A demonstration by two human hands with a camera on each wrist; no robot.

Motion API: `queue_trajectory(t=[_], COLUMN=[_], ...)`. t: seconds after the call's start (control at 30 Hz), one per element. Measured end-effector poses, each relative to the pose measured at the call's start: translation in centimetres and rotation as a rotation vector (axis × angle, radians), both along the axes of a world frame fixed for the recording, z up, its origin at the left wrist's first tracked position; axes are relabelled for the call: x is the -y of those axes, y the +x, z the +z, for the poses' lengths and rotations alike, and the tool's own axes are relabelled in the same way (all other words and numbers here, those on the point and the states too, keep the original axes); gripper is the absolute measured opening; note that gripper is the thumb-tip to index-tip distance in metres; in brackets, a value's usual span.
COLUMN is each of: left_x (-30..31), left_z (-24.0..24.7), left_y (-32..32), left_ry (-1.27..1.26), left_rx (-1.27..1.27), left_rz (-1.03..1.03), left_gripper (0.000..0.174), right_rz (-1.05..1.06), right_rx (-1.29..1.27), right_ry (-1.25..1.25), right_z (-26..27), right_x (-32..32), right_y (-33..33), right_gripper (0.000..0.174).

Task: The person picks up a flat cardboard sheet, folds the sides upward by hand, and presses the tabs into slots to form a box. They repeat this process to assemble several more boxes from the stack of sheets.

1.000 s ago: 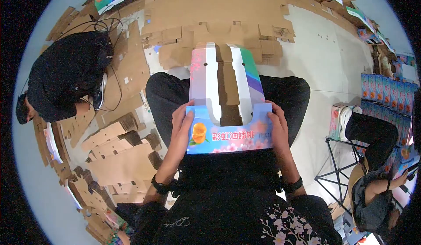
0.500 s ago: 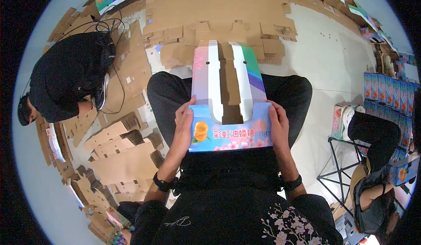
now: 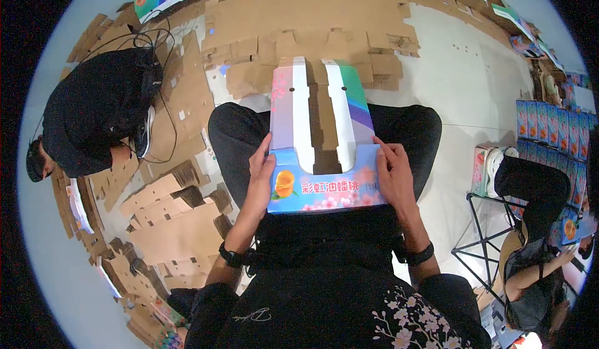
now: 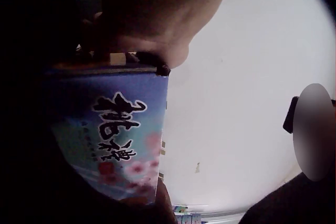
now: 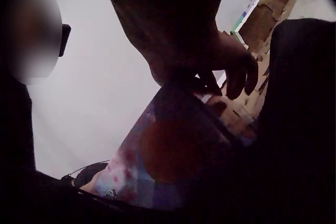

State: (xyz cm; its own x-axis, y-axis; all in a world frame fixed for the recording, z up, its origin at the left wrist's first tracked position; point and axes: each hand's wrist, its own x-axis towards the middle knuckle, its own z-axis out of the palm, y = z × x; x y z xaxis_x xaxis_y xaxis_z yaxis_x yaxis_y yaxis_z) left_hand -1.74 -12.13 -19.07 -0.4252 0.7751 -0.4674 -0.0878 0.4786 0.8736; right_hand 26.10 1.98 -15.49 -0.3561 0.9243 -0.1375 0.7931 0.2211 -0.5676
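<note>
A printed cardboard carton [image 3: 324, 200], blue at the front with an orange fruit, pink blossoms and Chinese lettering, lies across the person's lap in the head view. Its top has a long slot between two white flaps, with brown cardboard showing inside. The left hand [image 3: 258, 180] grips the carton's left front corner, thumb along the edge. At the opposite corner, the right hand [image 3: 395, 177] holds the side, its fingers over the upper edge. In the left wrist view, a blue panel [image 4: 118, 129] carries dark lettering; the right wrist view is dim, with a shadowed panel [image 5: 173, 150] below the fingers.
Flattened brown cardboard [image 3: 312, 12] covers the floor ahead, with more cardboard pieces [image 3: 175, 230] at the left. A crouching person [image 3: 100, 108] is on the left. At the right stand a black folding stool frame [image 3: 480, 243], another person [image 3: 530, 274] and stacked printed cartons [image 3: 549, 124].
The right hand has shifted inward onto the carton's right front corner, its fingers farther over the edge. The left hand keeps its hold, and the carton stays on the lap.
</note>
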Motion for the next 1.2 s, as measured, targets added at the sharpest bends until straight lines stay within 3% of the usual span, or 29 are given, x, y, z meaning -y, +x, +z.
queue_trajectory(t=[0.13,0.33,0.53,0.73,0.8,0.93,0.97,1.0,1.2], left_x=[0.5,0.6,0.9,0.7,0.6,1.0,1.4,2.0,4.6], left_z=[-0.9,-0.4,-0.9,-0.2,1.3,2.9,3.1,3.5,7.3], left_y=[-0.1,-0.3,-0.2,-0.3,-0.2,-0.5,-0.5,-0.4,0.5], left_ry=[0.045,0.068,0.084,0.065,0.06,0.116,0.156,0.201,0.252], left_rx=[0.039,0.0,0.042,-0.009,-0.054,-0.196,-0.231,-0.267,-0.449], left_rz=[-0.009,-0.032,-0.002,-0.038,-0.075,-0.198,-0.2,-0.205,-0.153], left_gripper=[0.054,0.053,0.052,0.051,0.05,0.049,0.049,0.049,0.054], right_rz=[0.162,-0.093,0.016,0.004,-0.136,-0.486,-0.371,-0.292,0.05], right_rx=[0.192,-0.185,-0.107,-0.067,-0.343,-0.754,-0.747,-0.738,-0.657], right_ry=[0.155,0.106,0.104,-0.134,-0.265,-0.667,-0.777,-0.746,-0.404], right_z=[1.2,0.8,0.8,2.0,-3.1,-3.3,-2.5,-1.8,3.2], right_x=[-0.7,0.3,-0.5,-1.2,-0.1,1.0,0.6,0.8,2.9], right_y=[-0.1,-0.8,-0.3,-0.3,1.1,0.2,0.5,0.6,2.0], right_gripper=[0.032,0.024,0.02,0.023,0.033,0.054,0.065,0.066,0.073])
